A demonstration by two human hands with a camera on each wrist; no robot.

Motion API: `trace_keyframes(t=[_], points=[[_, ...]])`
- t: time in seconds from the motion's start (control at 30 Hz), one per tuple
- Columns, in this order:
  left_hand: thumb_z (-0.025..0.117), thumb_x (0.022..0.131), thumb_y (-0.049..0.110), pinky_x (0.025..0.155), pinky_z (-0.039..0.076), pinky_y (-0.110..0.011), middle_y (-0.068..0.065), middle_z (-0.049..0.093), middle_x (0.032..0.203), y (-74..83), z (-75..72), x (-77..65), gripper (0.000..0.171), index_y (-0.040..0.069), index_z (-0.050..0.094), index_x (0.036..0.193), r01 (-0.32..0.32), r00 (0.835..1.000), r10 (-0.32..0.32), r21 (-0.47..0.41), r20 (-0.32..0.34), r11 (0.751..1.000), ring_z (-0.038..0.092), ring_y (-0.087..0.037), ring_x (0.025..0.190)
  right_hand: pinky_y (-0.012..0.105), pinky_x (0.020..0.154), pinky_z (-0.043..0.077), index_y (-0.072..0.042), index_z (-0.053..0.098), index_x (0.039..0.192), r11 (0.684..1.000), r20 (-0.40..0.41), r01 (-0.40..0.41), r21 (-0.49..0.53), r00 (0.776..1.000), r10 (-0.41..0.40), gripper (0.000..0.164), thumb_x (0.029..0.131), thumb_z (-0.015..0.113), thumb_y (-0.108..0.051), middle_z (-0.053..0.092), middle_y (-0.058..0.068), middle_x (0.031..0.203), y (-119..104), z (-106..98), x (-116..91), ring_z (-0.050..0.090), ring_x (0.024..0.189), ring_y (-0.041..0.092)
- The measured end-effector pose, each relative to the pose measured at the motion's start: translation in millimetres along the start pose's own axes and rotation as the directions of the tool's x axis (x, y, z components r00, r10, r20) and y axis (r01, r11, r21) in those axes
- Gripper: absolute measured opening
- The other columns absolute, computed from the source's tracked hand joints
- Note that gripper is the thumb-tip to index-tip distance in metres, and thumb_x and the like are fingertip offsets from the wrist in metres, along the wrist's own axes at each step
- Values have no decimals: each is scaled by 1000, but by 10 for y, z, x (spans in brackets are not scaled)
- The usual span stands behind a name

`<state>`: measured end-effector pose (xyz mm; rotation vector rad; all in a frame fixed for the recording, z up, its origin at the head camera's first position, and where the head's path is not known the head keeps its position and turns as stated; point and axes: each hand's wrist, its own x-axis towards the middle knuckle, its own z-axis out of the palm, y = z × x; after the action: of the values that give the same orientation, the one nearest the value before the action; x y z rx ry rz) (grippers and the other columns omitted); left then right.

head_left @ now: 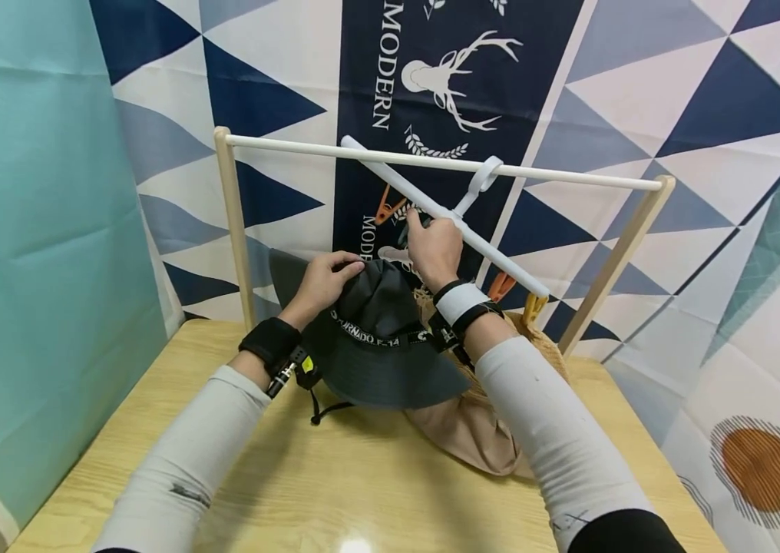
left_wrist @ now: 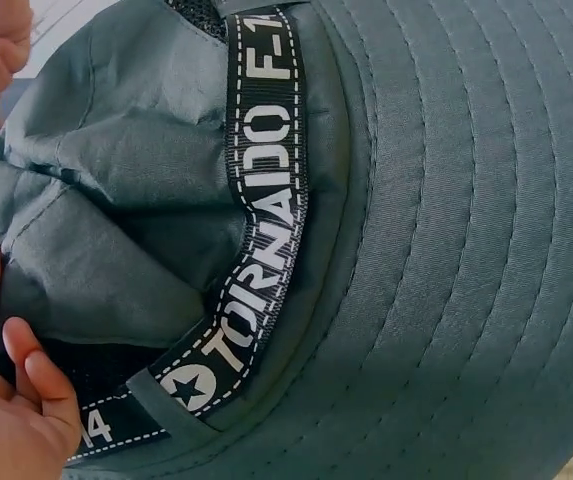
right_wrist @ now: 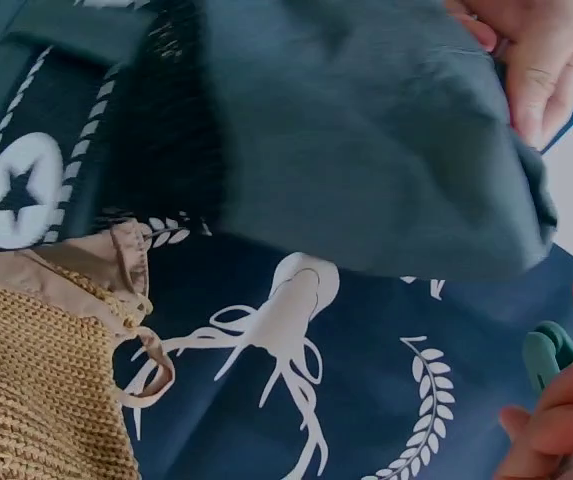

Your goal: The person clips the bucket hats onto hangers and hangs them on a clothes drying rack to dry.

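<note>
A dark green bucket hat (head_left: pixel 376 338) with a black lettered band hangs brim down, close over the table. My left hand (head_left: pixel 324 286) pinches the top of its crown between thumb and fingers. Up at the white hanger (head_left: pixel 404 187), my right hand (head_left: pixel 437 250) grips a green clip (right_wrist: pixel 549 358), best seen in the right wrist view. The hanger tilts down to the right from its hook on the rod (head_left: pixel 279 146). An orange clip (head_left: pixel 388 207) dangles from the hanger, left of my right hand.
A tan woven item (right_wrist: pixel 41 370) with beige cloth (head_left: pixel 476 434) hangs behind the hat, near another orange clip (head_left: pixel 500 286) and a yellow clip (head_left: pixel 534 307). Wooden posts (head_left: pixel 614 269) hold the rod above the table (head_left: pixel 335 491). A patterned curtain (head_left: pixel 279 69) stands behind.
</note>
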<state>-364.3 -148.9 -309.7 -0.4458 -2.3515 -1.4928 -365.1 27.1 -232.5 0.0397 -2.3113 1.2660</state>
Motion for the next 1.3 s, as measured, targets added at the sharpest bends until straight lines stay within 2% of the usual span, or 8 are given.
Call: trace_keyframes(t=[0.2, 0.33, 0.53, 0.7, 0.93, 1.1, 1.2, 1.3], points=[[55, 101, 25, 96, 46, -41, -15, 63, 126, 16, 59, 71, 30, 6, 66, 121, 116, 991, -109, -94, 72, 989, 58, -29, 114, 26, 32, 27, -13, 48, 46, 1000, 65, 24, 12, 998, -24, 61, 102, 47, -37, 44, -3, 35, 5, -63, -36, 43, 29, 13], [54, 101, 25, 97, 45, -41, -15, 62, 127, 33, 54, 104, 30, 5, 66, 121, 163, 985, -153, -150, 79, 975, 57, -29, 115, 26, 34, 28, -14, 50, 46, 999, 128, -22, 40, 992, 17, 61, 103, 46, -36, 43, -4, 36, -43, -81, -32, 41, 30, 12], [54, 101, 24, 103, 43, -41, -16, 59, 131, 98, 91, 177, 32, 3, 64, 123, 196, 979, -172, -257, 113, 946, 54, -30, 121, 27, 38, 27, -14, 47, 46, 990, 177, -120, 75, 979, 105, 61, 104, 46, -34, 38, -3, 36, -90, -115, -46, 38, 33, 13], [54, 101, 22, 103, 43, -39, -16, 56, 135, 129, 77, 236, 34, 2, 62, 127, 274, 960, -238, -322, 145, 906, 52, -28, 121, 28, 41, 29, -15, 46, 48, 978, 215, -170, 121, 966, 142, 59, 104, 45, -34, 36, -4, 38, -119, -125, -53, 37, 35, 13], [50, 102, 18, 83, 41, -25, -13, 52, 138, 148, 28, 313, 34, 2, 58, 132, 374, 927, -316, -420, 203, 827, 51, -12, 93, 28, 42, 31, -15, 44, 48, 971, 251, -160, 180, 962, 112, 59, 104, 45, -34, 37, -3, 40, -195, -153, -72, 36, 36, 14], [51, 102, 18, 74, 39, -24, -4, 56, 115, 197, 29, 327, 24, 4, 61, 119, 397, 917, -327, -461, 227, 794, 49, -11, 78, 27, 42, 32, -14, 45, 46, 973, 251, -145, 177, 963, 98, 61, 104, 46, -32, 39, -3, 39, -218, -181, -93, 39, 37, 15], [52, 102, 18, 69, 36, -25, 2, 54, 95, 232, 32, 316, 20, 6, 62, 113, 394, 919, -327, -459, 221, 796, 44, -10, 67, 28, 42, 31, -15, 44, 46, 970, 276, -165, 176, 955, 112, 61, 104, 45, -33, 37, -3, 40, -216, -197, -108, 37, 36, 14], [52, 101, 18, 65, 32, -25, 4, 48, 80, 252, 49, 302, 23, 5, 63, 117, 387, 922, -323, -444, 215, 808, 36, -9, 58, 29, 43, 31, -15, 44, 47, 969, 292, -188, 158, 947, 136, 60, 103, 46, -36, 36, -4, 40, -205, -211, -120, 36, 36, 13]])
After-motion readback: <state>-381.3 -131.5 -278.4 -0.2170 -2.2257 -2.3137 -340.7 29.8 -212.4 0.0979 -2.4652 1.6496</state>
